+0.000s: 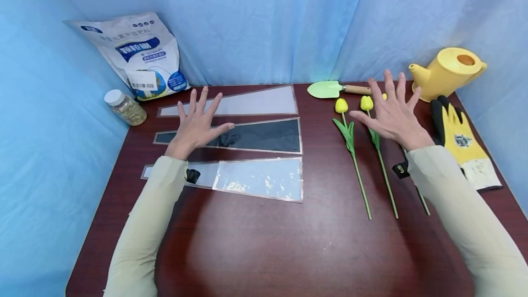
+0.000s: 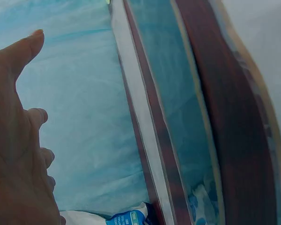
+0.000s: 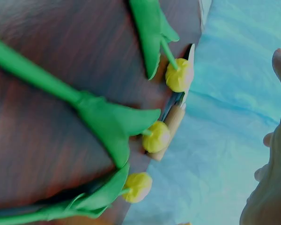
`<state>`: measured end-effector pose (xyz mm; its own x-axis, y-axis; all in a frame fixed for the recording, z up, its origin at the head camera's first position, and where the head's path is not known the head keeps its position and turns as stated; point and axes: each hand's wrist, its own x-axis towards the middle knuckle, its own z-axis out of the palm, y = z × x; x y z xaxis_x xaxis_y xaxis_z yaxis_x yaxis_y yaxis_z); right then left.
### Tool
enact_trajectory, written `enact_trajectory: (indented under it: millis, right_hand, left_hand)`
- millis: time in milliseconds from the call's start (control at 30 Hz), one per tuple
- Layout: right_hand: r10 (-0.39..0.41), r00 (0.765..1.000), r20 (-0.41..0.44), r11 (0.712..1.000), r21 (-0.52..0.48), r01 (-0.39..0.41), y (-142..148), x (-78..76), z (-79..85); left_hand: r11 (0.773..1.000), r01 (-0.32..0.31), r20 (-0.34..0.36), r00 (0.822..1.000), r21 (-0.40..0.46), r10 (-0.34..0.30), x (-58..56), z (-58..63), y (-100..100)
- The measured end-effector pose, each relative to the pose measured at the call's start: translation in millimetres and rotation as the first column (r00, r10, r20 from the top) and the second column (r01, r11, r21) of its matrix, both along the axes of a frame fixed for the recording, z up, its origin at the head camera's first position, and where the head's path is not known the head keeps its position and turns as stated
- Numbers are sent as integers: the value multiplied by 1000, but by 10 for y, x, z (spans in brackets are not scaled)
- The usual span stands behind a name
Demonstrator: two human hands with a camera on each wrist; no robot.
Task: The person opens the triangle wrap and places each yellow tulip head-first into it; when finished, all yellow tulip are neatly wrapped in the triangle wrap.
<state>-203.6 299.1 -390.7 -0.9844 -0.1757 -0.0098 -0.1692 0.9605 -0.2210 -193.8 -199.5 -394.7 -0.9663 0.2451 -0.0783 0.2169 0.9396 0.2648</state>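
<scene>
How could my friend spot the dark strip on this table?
On the reddish-brown table, look toward the left side. The dark strip lies partly behind the left hand, narrow end pointing left. It's the only dark one, between a white strip beyond and a shiny pale strip nearer.

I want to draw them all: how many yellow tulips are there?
3, on the right half of the table: left tulip, middle tulip and right tulip. In the head view, the right hand and sleeve hide parts of the last two.
</scene>
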Motion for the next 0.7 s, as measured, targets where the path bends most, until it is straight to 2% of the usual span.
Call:
enact_trajectory:
  millis: [400,700]
  right_hand:
    - [63,998,-7,998,-16,-63,-425,-269,12]
    - [95,995,22,995,-26,-95,-693,-352,-97]
  left_hand:
    - [999,0,-8,1000,35,0,-124,46,166]
    - [999,-6,4,1000,37,6,-224,11,336]
